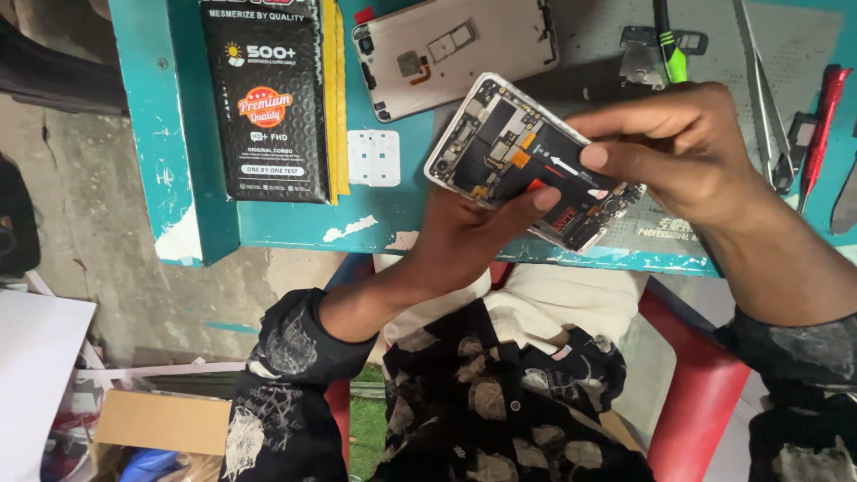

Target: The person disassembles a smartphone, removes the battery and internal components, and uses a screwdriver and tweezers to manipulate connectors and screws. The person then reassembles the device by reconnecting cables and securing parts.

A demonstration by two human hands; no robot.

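An opened phone (522,156) with its back cover off shows a black battery, circuit boards and orange flex parts. It is held tilted over the front edge of the teal table (295,228). My left hand (473,232) grips it from below, thumb on the lower edge. My right hand (669,147) comes in from the right, with its thumb and fingers pressed on the battery area.
The phone's removed back cover (455,49) lies at the table's back. A black printed box (266,98) lies on the left, beside a small white square pad (373,158). Tweezers (759,80), a red-handled screwdriver (821,125) and a green-handled tool (669,49) lie at the right. A red chair (705,384) is below.
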